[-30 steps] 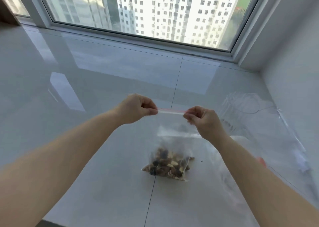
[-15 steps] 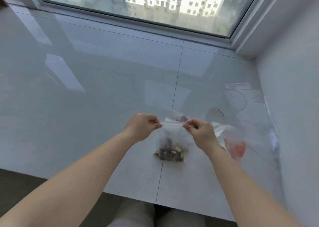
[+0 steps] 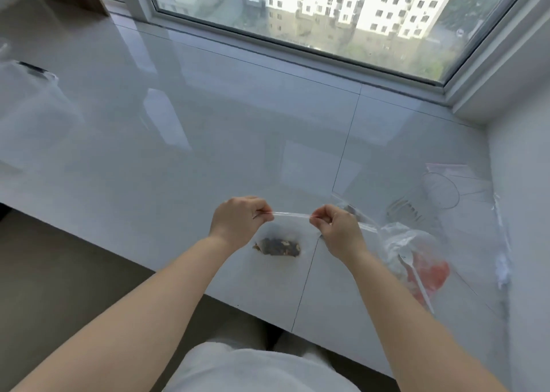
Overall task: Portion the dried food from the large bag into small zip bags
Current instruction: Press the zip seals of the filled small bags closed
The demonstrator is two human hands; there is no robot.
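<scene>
Pinching zip strip of small clear plastic zip bag (image 3: 281,236): left hand (image 3: 238,222) grip at one end, right hand (image 3: 336,228) grip at other, strip taut between. Bag has come lower toward glossy white tiled tabletop (image 3: 178,153) than a second ago; likely sealing done, portion ready to set down. Brown dried food (image 3: 278,247) pooled at bag bottom. Large crumpled clear bag (image 3: 413,251) just right, white plastic spoon (image 3: 415,275) and red contents inside.

Bare forearms with no sleeves, pale light-coloured trousers (image 3: 256,368) on the legs below
</scene>
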